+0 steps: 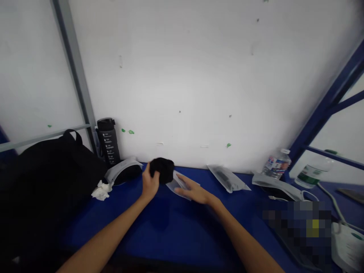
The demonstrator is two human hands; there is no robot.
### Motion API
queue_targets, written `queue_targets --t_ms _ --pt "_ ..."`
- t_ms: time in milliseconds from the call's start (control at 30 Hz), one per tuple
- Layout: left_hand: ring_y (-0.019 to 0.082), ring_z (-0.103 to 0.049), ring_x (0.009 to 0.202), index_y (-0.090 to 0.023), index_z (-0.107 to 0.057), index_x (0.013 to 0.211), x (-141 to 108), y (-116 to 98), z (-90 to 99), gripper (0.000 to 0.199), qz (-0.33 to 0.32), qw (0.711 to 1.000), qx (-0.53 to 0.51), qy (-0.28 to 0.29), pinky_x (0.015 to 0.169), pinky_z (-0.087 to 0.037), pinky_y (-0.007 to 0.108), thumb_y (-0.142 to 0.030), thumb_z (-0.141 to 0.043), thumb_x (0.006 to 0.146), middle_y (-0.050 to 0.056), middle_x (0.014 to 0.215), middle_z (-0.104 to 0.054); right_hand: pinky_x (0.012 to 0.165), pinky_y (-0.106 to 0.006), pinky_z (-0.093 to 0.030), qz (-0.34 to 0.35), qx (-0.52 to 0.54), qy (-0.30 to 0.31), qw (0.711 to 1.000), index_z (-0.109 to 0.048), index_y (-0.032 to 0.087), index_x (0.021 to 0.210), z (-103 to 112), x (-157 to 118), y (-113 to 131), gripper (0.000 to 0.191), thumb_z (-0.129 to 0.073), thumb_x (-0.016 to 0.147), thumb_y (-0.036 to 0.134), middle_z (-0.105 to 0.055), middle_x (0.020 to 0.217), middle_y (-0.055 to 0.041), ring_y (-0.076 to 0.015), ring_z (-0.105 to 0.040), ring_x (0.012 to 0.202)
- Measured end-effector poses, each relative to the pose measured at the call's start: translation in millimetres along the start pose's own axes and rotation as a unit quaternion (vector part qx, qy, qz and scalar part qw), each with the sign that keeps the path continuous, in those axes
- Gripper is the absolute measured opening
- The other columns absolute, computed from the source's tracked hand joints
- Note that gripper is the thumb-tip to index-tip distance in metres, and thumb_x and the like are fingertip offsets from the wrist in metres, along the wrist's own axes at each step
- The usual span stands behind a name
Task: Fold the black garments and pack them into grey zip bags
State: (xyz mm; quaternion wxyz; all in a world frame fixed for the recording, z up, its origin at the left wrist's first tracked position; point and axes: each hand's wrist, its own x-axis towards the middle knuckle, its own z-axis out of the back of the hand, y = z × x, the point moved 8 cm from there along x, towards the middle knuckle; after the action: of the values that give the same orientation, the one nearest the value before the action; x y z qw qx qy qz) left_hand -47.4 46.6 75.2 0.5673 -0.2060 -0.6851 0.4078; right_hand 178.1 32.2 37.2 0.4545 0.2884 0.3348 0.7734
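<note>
My left hand (pixel 150 183) is closed around a soft, bunched black cloth item (pixel 163 170), held just above the blue table. What kind of item it is I cannot make out. Beside it, a translucent plastic bag (pixel 178 185) lies against the black item's right side. My right hand (pixel 193 190) rests over this bag with fingers spread and pointing left. Another translucent bag (pixel 227 177) with something dark inside lies to the right. On the left, a similar bag (pixel 125 167) with dark contents sits by the wall.
Blue table (pixel 170 235) against a white wall. At left stand a black backpack (pixel 48 182), a dark bottle (pixel 108 144) and a crumpled tissue (pixel 101 190). At right are two plastic bottles (pixel 277 163), another bag (pixel 277 184), a white power strip (pixel 347 246) and a blurred-out object.
</note>
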Motion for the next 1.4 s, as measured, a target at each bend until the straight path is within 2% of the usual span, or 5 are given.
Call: queue_targets --t_ms 500,767,900,1067,1400 --pt "0.024 -0.070 0.089 -0.017 -0.074 0.095 0.9 69.3 8.5 0.028 0.287 0.949 -0.107 -0.075 0.081 -0.055 0.031 -0.041 -0.068 0.081 0.005 0.089 -0.075 0.116 -0.051 -0.045 0.072 -0.288 -0.044 0.954 -0.045 0.025 0.163 -6.0 -1.0 2.2 0.082 -0.046 0.085 0.000 -0.065 0.147 -0.0115 -0.0274 -0.064 0.126" --pt "0.025 -0.069 0.087 -0.018 -0.074 0.091 -0.4 71.9 7.6 0.029 0.292 0.948 -0.107 -0.067 0.076 -0.053 0.031 -0.043 -0.069 0.079 0.006 0.088 -0.074 0.130 -0.050 -0.030 0.182 -0.186 -0.389 0.884 -0.036 0.023 0.166 96.3 -35.6 25.6 0.075 -0.031 0.093 0.007 -0.039 0.171 -0.0056 -0.0221 -0.037 0.157" --pt "0.025 -0.069 0.087 -0.017 -0.075 0.092 -0.5 72.2 4.6 0.031 0.288 0.949 -0.112 -0.057 0.076 -0.052 0.030 -0.044 -0.069 0.077 0.006 0.088 -0.075 0.130 -0.061 -0.019 0.005 -0.354 -0.429 0.831 -0.035 0.023 0.167 120.7 -48.6 13.3 0.079 -0.037 0.089 0.008 -0.038 0.172 -0.0083 -0.0300 -0.026 0.161" --pt "0.025 -0.070 0.087 -0.016 -0.075 0.093 -1.5 70.4 3.0 0.032 0.289 0.949 -0.117 -0.050 0.076 -0.052 0.030 -0.044 -0.068 0.078 0.005 0.088 -0.075 0.121 -0.074 -0.017 -0.365 -0.381 -0.194 0.827 -0.040 0.019 0.165 101.3 -43.9 -77.7 0.069 -0.041 0.103 0.049 -0.023 0.175 -0.0199 -0.0504 -0.021 0.159" --pt "0.027 -0.072 0.092 -0.014 -0.076 0.096 -4.2 69.9 -2.8 0.037 0.294 0.947 -0.125 -0.021 0.075 -0.054 0.031 -0.046 -0.072 0.078 0.008 0.090 -0.076 0.113 -0.082 -0.019 -0.415 -0.367 -0.207 0.806 -0.038 0.023 0.165 125.6 -55.8 -98.2 0.073 -0.042 0.100 0.056 -0.026 0.173 -0.0225 -0.0576 -0.025 0.154"
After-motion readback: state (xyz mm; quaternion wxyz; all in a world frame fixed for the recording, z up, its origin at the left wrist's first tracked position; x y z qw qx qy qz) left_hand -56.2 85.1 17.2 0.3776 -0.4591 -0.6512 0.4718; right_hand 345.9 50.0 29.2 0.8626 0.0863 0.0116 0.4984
